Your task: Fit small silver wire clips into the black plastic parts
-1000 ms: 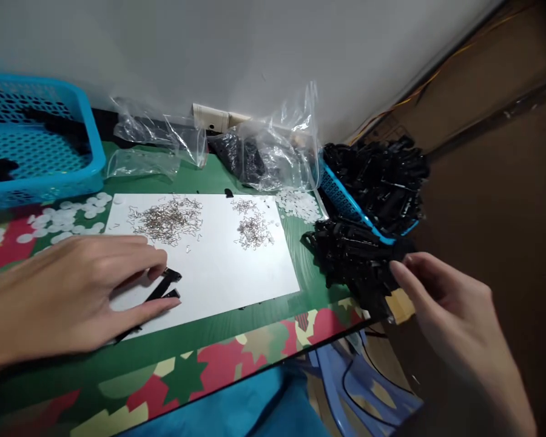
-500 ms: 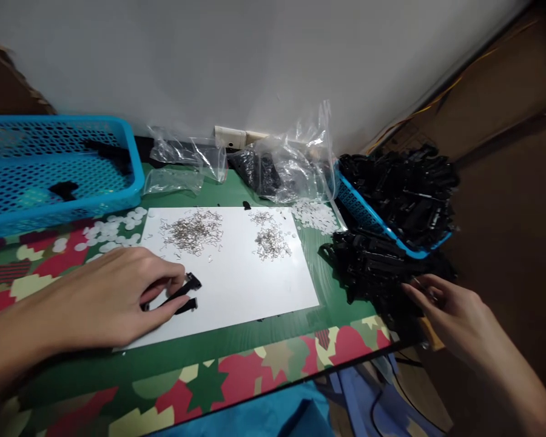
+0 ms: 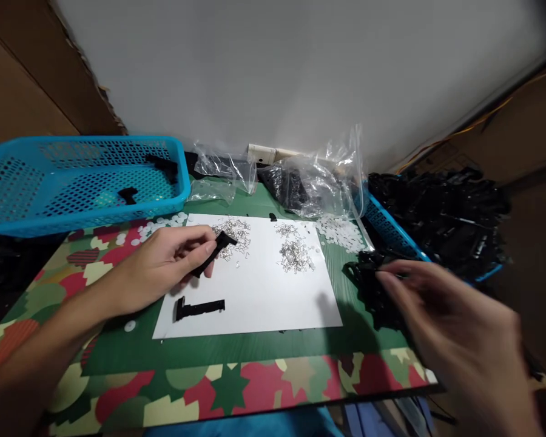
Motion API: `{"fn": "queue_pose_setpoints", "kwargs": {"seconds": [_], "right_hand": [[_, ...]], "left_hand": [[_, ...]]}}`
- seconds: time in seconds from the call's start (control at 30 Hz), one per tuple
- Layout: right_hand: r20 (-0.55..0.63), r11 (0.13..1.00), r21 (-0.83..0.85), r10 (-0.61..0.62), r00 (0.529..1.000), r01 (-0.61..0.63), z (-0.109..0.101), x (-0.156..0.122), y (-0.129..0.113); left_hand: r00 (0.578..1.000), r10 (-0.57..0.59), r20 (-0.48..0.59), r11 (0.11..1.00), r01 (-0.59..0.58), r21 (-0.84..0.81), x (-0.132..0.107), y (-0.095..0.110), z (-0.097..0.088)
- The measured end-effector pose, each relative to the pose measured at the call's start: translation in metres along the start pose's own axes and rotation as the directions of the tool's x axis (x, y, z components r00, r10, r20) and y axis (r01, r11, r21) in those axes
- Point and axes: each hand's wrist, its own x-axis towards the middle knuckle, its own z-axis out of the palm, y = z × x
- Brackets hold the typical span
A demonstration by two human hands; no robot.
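My left hand (image 3: 161,267) pinches a black plastic strip (image 3: 213,253) and holds it a little above the white sheet (image 3: 264,297). A second black strip (image 3: 199,308) lies flat on the sheet just below it. Two heaps of small metal clips (image 3: 293,254) rest on the far part of the sheet. My right hand (image 3: 455,328) is blurred by motion at the right, over a pile of black plastic parts (image 3: 375,285). Its fingers look loosely spread, and I cannot make out whether anything is in them.
A blue basket (image 3: 73,182) with a few black pieces stands at the back left. Another blue basket (image 3: 386,227) heaped with black parts sits at the right. Clear plastic bags (image 3: 318,176) lie by the wall. White discs (image 3: 157,224) are scattered near the sheet's far corners.
My left hand lifted one black strip off the sheet and left the other lying there. My right hand rose from the table's right edge toward the pile. The camera tilted up and left.
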Motion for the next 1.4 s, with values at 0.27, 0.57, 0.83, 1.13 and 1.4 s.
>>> {"fn": "queue_pose_setpoints", "kwargs": {"seconds": [0.27, 0.57, 0.83, 1.13, 1.4], "right_hand": [[0.517, 0.998, 0.053, -0.043, 0.855, 0.018, 0.092, 0.059, -0.041], [0.656, 0.996, -0.052, -0.020, 0.755, 0.071, 0.115, 0.076, -0.041], [0.635, 0.989, 0.144, -0.127, 0.762, 0.044, 0.110, 0.078, -0.057], [0.516, 0.840, 0.527, -0.197, 0.833, -0.128, 0.112, 0.075, -0.074], [0.542, 0.697, 0.638, -0.106, 0.834, -0.327, 0.117, 0.062, -0.079]], "left_hand": [[0.999, -0.023, 0.022, 0.927, 0.029, -0.374, 0.008, -0.002, 0.023], [0.999, -0.023, -0.039, 0.931, 0.008, -0.365, 0.010, 0.003, 0.029], [0.993, 0.026, -0.117, 0.876, -0.079, -0.476, 0.014, -0.004, 0.032], [0.993, 0.030, 0.113, 0.797, 0.044, -0.603, 0.008, 0.001, 0.041], [0.995, 0.024, 0.100, 0.793, 0.043, -0.608, 0.006, 0.000, 0.047]]}}
